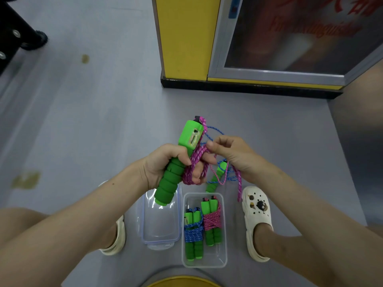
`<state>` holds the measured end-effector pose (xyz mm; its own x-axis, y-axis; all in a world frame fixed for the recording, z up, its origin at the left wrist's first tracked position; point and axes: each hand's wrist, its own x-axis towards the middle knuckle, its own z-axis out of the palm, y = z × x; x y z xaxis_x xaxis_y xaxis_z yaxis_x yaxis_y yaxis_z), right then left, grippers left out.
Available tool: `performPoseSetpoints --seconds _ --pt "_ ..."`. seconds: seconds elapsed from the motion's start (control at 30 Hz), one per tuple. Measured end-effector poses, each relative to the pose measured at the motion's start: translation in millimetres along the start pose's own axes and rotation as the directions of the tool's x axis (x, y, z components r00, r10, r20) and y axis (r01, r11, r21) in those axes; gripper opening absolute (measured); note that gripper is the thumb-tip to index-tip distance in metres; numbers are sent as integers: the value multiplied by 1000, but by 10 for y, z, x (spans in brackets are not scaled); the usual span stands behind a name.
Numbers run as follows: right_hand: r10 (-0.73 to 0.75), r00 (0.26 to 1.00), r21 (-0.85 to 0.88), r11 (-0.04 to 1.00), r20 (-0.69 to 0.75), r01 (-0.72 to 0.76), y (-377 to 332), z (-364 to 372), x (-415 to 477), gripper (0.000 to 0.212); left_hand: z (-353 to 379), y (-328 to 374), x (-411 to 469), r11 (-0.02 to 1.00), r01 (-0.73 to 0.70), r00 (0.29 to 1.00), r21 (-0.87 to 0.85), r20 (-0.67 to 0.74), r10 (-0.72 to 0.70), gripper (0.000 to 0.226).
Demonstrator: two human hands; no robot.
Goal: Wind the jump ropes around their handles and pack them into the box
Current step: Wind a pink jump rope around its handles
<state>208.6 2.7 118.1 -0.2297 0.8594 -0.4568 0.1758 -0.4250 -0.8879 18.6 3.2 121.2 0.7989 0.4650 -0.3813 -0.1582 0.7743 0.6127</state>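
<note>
My left hand [165,162] grips a green foam jump-rope handle [176,172] with its counter head pointing up and away. Loops of pink rope [195,162] lie over that hand's fingers. My right hand [234,154] pinches the pink rope just right of the handle. A second green handle [216,179] lies on the floor below, tangled with a loose blue rope [215,130]. The clear box [204,263] between my feet holds two wound bundles, one wrapped in blue rope [193,233] and one in pink rope [211,221].
The clear box lid [160,230] lies left of the box on the grey floor. My white clogs [257,222] flank the box. A yellow pillar [184,38] and a glass cabinet door [290,38] stand ahead. A yellow stool edge [182,282] is at the bottom.
</note>
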Motion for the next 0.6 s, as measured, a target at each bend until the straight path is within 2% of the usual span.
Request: performPoseSetpoints --seconds 0.07,0.17,0.23,0.33,0.4,0.47,0.6 --pt "12 999 102 995 35 -16 31 8 16 23 28 -20 13 993 -67 997 -100 22 69 47" --pt "18 998 181 983 54 -27 68 41 29 19 78 -7 43 959 -184 983 -214 -50 177 48" --pt "34 998 77 996 51 -38 96 70 29 22 94 30 50 930 -224 974 -290 -87 207 57" --pt "88 990 -177 982 114 -67 120 128 -10 21 109 75 36 940 -243 967 -238 -139 215 58" --pt "108 981 -237 969 160 -68 118 157 -34 23 147 68 35 948 -237 962 -211 -185 199 57" --pt "109 974 -294 955 197 -47 101 163 -56 25 175 53 50 931 -255 953 -260 -233 195 64" --pt "173 943 -451 892 285 -27 124 187 -102 28 176 103 44 877 -379 890 -296 -375 258 65"
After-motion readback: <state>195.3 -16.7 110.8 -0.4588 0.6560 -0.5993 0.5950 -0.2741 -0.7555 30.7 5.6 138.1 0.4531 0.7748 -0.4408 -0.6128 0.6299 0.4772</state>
